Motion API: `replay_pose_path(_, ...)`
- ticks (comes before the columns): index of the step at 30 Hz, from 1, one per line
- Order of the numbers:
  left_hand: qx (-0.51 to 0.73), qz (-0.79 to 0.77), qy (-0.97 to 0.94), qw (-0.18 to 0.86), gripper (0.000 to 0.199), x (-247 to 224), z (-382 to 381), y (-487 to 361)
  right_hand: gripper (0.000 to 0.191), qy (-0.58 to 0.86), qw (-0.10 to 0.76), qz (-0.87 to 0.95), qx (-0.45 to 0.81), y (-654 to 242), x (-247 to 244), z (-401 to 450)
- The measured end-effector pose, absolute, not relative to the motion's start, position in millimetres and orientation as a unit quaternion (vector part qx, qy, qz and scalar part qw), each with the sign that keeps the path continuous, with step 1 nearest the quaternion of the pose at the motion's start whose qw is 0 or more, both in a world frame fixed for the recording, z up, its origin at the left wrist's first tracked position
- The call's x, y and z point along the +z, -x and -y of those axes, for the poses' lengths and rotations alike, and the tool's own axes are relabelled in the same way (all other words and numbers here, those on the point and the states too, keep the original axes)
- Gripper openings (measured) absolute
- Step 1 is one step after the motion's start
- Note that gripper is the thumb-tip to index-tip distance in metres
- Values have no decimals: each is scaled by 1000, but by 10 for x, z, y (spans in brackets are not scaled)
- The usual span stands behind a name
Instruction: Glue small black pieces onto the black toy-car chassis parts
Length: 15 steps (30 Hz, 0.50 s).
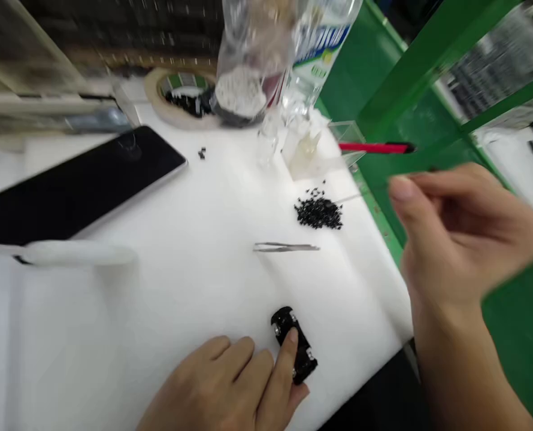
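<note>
A small black cylindrical part point(303, 361) with shiny metal bits lies on the white work surface. My left hand point(230, 383) steadies it, index finger pressed on top and thumb against its near end. To the right, my right hand point(450, 233) is raised and blurred, thumb and index finger pinched together. From that pinch a thin needle-like rod point(360, 194) seems to run toward a pile of tiny black pieces point(319, 213); motion smears most of it. Metal tweezers point(287, 247) rest between the pile and the black part.
A phone point(82, 185) and a white pen-like tool point(78, 253) occupy the left. Along the back stand a tape roll point(154, 90), a plastic bag point(248, 54) and a clear bottle point(314, 60). A red pen point(374, 147) juts over the right edge beside a green frame point(428, 72).
</note>
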<state>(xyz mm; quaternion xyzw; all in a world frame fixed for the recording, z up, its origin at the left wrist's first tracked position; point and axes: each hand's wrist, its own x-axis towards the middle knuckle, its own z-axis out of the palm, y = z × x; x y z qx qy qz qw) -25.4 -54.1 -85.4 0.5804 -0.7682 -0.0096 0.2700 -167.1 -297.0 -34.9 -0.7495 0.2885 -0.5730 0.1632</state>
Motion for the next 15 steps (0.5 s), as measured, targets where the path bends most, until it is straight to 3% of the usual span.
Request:
replay_pose_path(6,6,774,-556,303,28,-882,543,228,8,758,203,-240,-571,1110,-176,3605)
replay_pose_path(15,101,783,-530,309,20,-919,517,264,24,776,171,-253,-552,954,-220,3509)
